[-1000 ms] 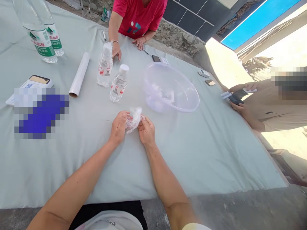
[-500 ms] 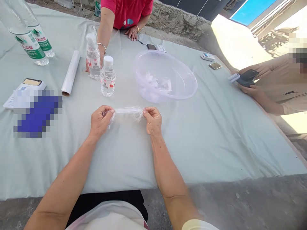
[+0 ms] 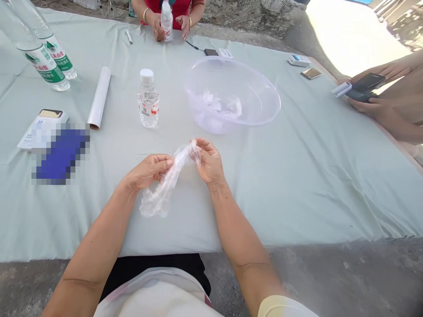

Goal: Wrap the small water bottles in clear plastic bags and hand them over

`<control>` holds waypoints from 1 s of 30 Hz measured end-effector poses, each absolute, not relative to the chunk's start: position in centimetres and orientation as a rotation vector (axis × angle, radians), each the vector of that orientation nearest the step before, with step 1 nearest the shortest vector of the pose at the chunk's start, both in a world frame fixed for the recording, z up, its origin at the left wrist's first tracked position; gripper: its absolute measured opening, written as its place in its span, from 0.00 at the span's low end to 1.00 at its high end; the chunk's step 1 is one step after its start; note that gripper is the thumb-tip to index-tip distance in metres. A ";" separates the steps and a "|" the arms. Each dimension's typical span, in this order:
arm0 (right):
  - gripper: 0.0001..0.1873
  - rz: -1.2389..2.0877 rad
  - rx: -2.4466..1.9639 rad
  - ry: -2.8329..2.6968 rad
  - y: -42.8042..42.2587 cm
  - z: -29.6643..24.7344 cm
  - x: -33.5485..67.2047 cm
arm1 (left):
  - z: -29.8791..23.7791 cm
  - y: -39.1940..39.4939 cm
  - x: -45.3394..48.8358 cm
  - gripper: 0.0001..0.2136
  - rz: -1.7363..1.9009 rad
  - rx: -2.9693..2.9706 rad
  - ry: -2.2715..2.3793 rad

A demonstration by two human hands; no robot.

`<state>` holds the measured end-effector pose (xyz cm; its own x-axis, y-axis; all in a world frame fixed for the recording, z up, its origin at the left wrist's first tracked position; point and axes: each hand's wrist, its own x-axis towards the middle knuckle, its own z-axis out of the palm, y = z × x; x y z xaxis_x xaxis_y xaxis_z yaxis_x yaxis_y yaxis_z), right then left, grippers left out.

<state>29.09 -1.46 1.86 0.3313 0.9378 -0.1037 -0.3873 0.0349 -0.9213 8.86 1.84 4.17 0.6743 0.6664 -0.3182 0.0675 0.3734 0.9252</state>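
At table centre, near edge, on pale green cloth (image 3: 297, 176):
- Strip of clear film (image 3: 165, 187): twisted, slanting from 1 o'clock down to 7 o'clock between both hands; lower end crumpled and loose just above the cloth.
- Left hand (image 3: 148, 169): fingertips pinching the strip at mid-length.
- Right hand (image 3: 208, 160): fingers curled, thumb and fingertips pinching the upper end.
- Clear plastic bowl (image 3: 257, 101): 1 o'clock of the hands, scraps of film inside.
- Small capped bottle (image 3: 148, 99): 11 o'clock, upright.
- White roll (image 3: 99, 97): 10 o'clock, lying flat.
- Two large bottles (image 3: 42, 61): far 10 o'clock.
- Another person's hands (image 3: 158, 24): 12 o'clock, around a bottle.
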 end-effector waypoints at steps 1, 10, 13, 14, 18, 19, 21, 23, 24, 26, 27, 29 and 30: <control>0.21 1.143 -1.069 -0.635 -1.4 1.7 29.0 | 4.1 1.9 8.9 0.14 0.456 1.155 0.746; 0.35 1.418 -1.163 -0.597 -2.1 1.1 27.0 | 3.2 2.1 10.0 0.09 0.946 1.211 1.013; 0.32 1.252 -1.336 -0.697 -2.8 1.3 26.6 | 3.2 2.0 10.0 0.08 1.103 1.281 1.070; 0.30 1.157 -1.385 -0.723 -2.9 1.4 26.7 | 3.2 1.9 10.0 0.08 1.140 1.283 1.084; 0.31 1.110 -1.430 -0.880 -3.1 1.8 27.1 | 3.2 1.5 10.3 0.07 1.114 1.339 1.131; 0.30 1.165 -1.430 -0.938 -3.1 1.9 27.0 | 3.1 1.4 10.4 0.07 1.079 1.378 1.131; 0.27 1.224 -1.428 -1.018 -3.1 1.9 26.7 | 3.0 1.0 10.7 0.07 1.020 1.465 1.125; 0.21 1.218 -1.395 -1.006 -3.0 1.7 26.5 | 2.9 0.9 10.8 0.07 1.002 1.515 1.151; 0.19 1.206 -1.370 -0.964 -2.9 1.5 26.5 | 2.9 1.0 10.8 0.07 1.008 1.512 1.178; 0.17 1.214 -1.332 -0.857 -2.6 1.2 26.7 | 2.9 1.3 10.5 0.07 1.031 1.445 1.232; 0.17 1.227 -1.329 -0.803 -2.5 1.1 26.9 | 2.9 1.6 10.3 0.07 1.042 1.394 1.252; 0.17 1.259 -1.330 -0.699 -2.2 1.1 27.4 | 2.9 2.2 9.9 0.07 1.073 1.295 1.278; 0.17 1.273 -1.320 -0.647 -2.1 1.2 27.6 | 2.9 2.4 9.8 0.06 1.105 1.247 1.287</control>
